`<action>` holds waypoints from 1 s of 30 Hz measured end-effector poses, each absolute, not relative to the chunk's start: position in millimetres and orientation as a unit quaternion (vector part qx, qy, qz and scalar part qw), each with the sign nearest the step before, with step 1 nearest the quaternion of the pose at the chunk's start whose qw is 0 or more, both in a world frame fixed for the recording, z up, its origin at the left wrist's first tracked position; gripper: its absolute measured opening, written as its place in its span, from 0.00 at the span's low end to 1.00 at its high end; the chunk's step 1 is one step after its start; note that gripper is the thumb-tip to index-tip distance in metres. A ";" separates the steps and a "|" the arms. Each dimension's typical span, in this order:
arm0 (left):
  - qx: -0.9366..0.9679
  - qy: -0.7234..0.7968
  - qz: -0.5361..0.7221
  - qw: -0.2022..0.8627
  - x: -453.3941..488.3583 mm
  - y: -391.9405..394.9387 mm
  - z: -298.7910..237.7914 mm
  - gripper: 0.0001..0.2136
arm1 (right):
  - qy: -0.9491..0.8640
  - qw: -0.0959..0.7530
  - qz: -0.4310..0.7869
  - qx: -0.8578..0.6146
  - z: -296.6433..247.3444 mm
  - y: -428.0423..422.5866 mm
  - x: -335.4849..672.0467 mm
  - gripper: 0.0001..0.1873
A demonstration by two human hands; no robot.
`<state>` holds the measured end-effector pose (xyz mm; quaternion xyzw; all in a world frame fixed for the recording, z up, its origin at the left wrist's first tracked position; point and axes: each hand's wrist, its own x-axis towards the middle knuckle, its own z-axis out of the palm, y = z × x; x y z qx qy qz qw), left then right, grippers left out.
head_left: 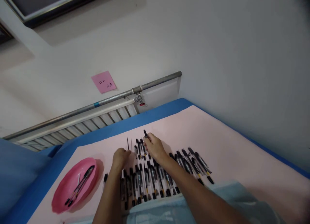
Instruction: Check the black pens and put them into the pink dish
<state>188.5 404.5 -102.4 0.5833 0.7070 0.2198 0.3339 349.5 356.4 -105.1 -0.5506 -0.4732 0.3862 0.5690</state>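
Note:
My left hand [121, 158] is closed, its fingers pinching a thin dark pen refill [128, 144] that points upward. To the right of it, my right hand [155, 147] is closed around a pen, whose black end [145, 133] sticks out above the fingers. A small group of short black pen parts [139, 149] lies between the two hands. Below them, a row of clear pens with black caps [147, 178] spreads across the pink sheet, partly covered by my forearms. More black-capped pens [193, 162] lie to the right of my right forearm.
On the left stands a pink bowl [56, 193] with a few pens [81, 185] in it. A pink sheet [193, 130] covers the blue table [169, 107]. Behind it are a radiator [97, 122], a pipe [116, 97] and a wall with a pink note [104, 82].

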 end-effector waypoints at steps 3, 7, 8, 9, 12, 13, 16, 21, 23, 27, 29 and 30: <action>0.541 0.650 0.329 0.420 179.9 398.7 -89.2 0.06 | -0.522 0.552 0.366 -0.538 -105.1 350.8 342.0 0.09; 0.474 0.575 0.436 0.504 172.4 387.9 -79.9 0.04 | -0.640 0.480 0.330 -0.501 -110.9 339.3 326.4 0.08; 0.440 0.547 0.464 0.540 171.5 385.0 -80.7 0.05 | -0.665 0.462 0.317 -0.495 -113.3 336.9 323.3 0.09; 0.399 0.515 0.490 0.579 170.9 382.1 -82.6 0.06 | -0.681 0.446 0.305 -0.494 -115.7 335.0 321.1 0.10; 0.291 0.431 0.528 0.671 171.0 374.9 -90.8 0.08 | -0.694 0.423 0.281 -0.510 -121.4 332.5 319.7 0.11; 0.281 0.423 0.527 0.681 171.6 373.2 -93.3 0.08 | -0.696 0.418 0.275 -0.516 -122.4 332.5 320.3 0.12; 0.281 0.415 0.521 0.691 173.9 370.2 -98.2 0.09 | -0.702 0.405 0.262 -0.524 -123.1 332.6 321.9 0.12; 0.312 0.420 0.504 0.687 175.2 370.2 -100.8 0.09 | -0.708 0.387 0.253 -0.534 -121.6 332.3 320.5 0.12; 0.323 0.422 0.500 0.684 174.3 371.0 -101.5 0.09 | -0.711 0.380 0.254 -0.535 -121.5 332.3 320.4 0.12; 0.360 0.428 0.479 0.676 172.6 370.9 -102.0 0.10 | -0.722 0.354 0.230 -0.548 -120.3 331.1 321.0 0.12; 0.386 0.434 0.460 0.671 173.3 368.8 -100.6 0.10 | -0.729 0.342 0.206 -0.556 -119.0 329.8 320.3 0.11; 0.401 0.436 0.449 0.670 174.2 367.2 -99.1 0.10 | -0.731 0.342 0.196 -0.558 -118.4 329.2 319.7 0.11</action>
